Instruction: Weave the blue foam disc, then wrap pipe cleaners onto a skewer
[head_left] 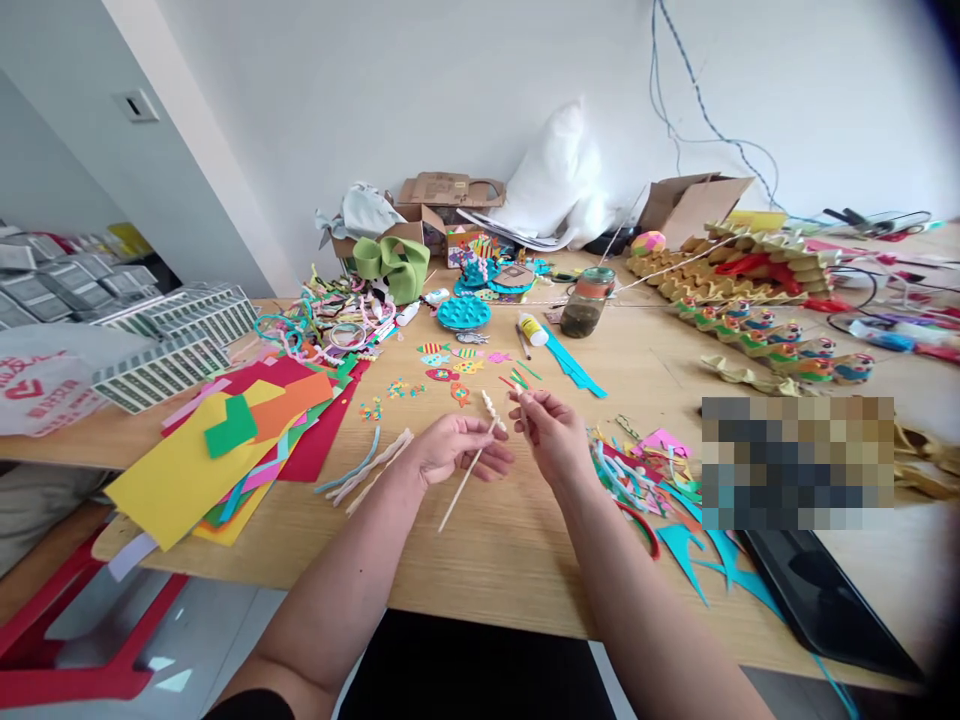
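Observation:
My left hand is closed around a thin white stick, which slants down toward me. At its upper end a cream fuzzy pipe cleaner is wound in a coil. Just to the right, my right hand has its thumb and fingers pinched together; what they grip, if anything, I cannot make out. Thin coloured strips show just beyond those fingertips. Left of my left hand lie loose white pipe cleaners and a light blue one. Small decorated paper fish lie farther up the table.
Coloured paper sheets cover the left side, behind them a tangle of pipe cleaners. A glue bottle and a jar of murky liquid stand beyond my hands. At right are paper scraps, egg cartons and a black tablet.

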